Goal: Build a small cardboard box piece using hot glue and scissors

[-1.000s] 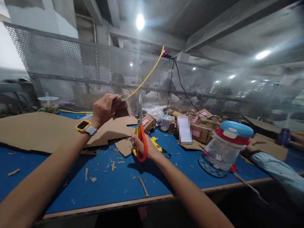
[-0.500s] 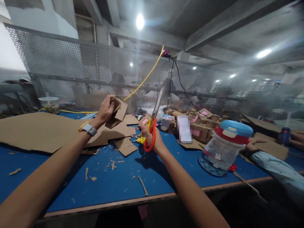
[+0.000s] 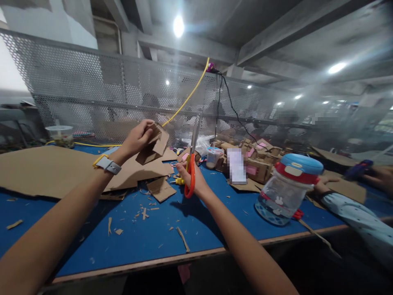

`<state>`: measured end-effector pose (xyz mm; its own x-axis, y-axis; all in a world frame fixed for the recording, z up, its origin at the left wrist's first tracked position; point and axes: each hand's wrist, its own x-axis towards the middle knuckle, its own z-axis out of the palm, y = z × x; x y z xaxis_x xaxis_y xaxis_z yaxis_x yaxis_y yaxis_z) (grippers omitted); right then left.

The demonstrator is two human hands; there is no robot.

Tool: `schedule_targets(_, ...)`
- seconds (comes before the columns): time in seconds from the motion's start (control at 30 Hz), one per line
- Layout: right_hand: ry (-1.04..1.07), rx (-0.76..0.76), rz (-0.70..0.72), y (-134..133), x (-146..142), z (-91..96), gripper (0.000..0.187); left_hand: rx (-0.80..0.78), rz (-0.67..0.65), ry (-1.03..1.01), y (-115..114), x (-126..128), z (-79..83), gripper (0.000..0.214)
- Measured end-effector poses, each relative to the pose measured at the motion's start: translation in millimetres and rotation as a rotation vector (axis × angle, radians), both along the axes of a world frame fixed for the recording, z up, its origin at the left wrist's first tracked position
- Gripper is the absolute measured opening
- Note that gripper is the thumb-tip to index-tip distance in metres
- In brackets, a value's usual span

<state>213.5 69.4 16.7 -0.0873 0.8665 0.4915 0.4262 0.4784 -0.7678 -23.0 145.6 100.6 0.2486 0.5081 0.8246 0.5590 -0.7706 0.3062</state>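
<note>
My left hand (image 3: 139, 139) grips a folded piece of cardboard (image 3: 156, 146) by its upper left side, raised above the table. A watch with a grey and yellow band circles that wrist. In my right hand (image 3: 194, 177) is a pair of scissors (image 3: 192, 164) with red and yellow handles, its long blades pointing up and looking closed together. The blades stand to the right of the cardboard, apart from it. Below and behind my right hand lies a yellow-handled tool (image 3: 179, 180), partly covered. A small cardboard square (image 3: 161, 189) rests on the blue table (image 3: 129, 246).
A large cardboard sheet (image 3: 55, 170) covers the left side. Cardboard scraps, a lidded plastic cup (image 3: 213, 157) and a cardboard pile (image 3: 260, 164) sit behind. A clear bottle (image 3: 281, 196) with a blue lid stands at right, beside another person's sleeve (image 3: 353, 213). Perforated metal panels (image 3: 80, 90) rise behind.
The scissors have turned more upright and shifted slightly left, closer to the cardboard. My left hand keeps its hold on the cardboard. At far right, the other person's hand has lifted a dark blue object.
</note>
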Motion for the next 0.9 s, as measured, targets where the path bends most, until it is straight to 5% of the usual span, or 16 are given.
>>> schedule_targets(0.13,-0.243,-0.052,-0.116,-11.8,-3.2,6.5,0.052,0.250,0.372,0.189,-19.1,6.9,7.8,0.027)
schedule_targets(0.23,-0.416,-0.123,-0.212,-20.2,-6.1,12.6,0.059,0.296,0.497,0.303,-32.6,13.5,10.9,0.028)
schedule_targets(0.47,-0.496,-0.206,-0.196,-23.0,-6.9,17.6,0.068,0.304,0.634,0.416,-44.5,22.7,12.2,0.031)
schedule_targets(0.9,-0.692,-0.205,-0.233,-22.3,-2.6,24.8,0.074,0.394,0.604,0.369,-36.6,15.4,6.2,0.025)
